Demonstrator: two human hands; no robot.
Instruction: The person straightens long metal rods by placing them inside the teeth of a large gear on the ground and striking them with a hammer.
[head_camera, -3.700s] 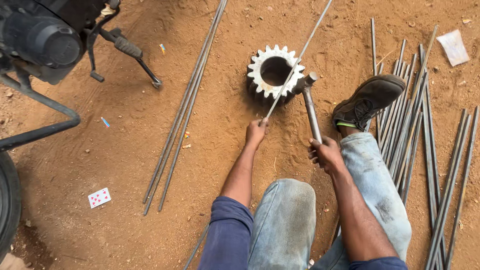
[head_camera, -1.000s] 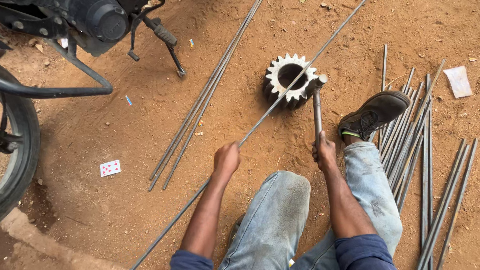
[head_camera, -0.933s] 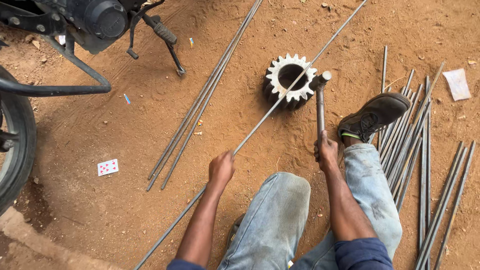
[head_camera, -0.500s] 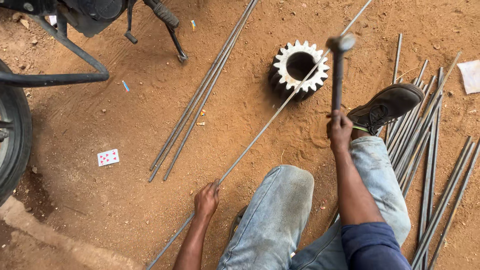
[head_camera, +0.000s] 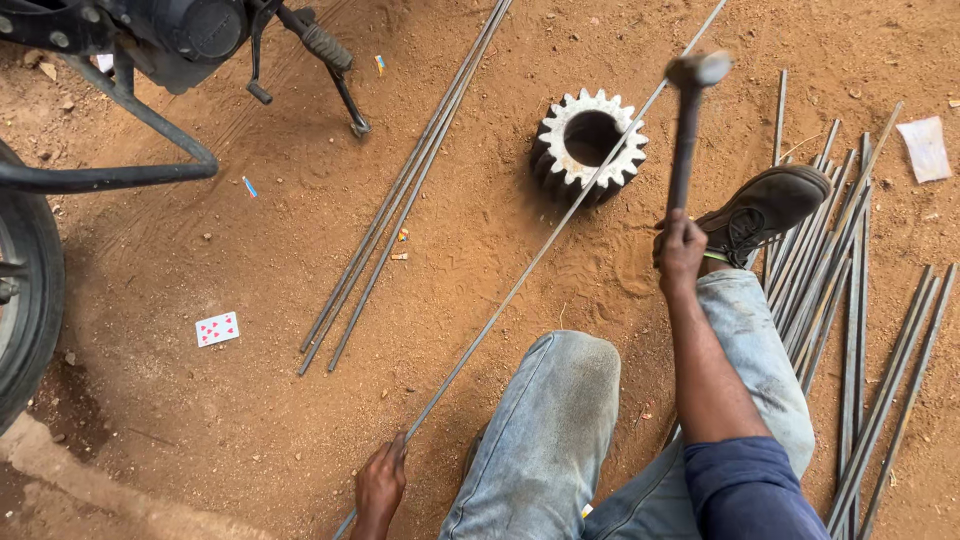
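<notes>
The right hand (head_camera: 682, 246) is gripping the handle of a grey metal hammer (head_camera: 688, 110), its head raised just above the toothed steel gear wheel (head_camera: 590, 145). The left hand (head_camera: 381, 483) is closing round the long thin steel rod (head_camera: 520, 283) lying across that gear on the red dirt floor (head_camera: 250, 300). A clean blow, I judge, is calling for the rod pinned flat and struck over the gear's rim.
</notes>
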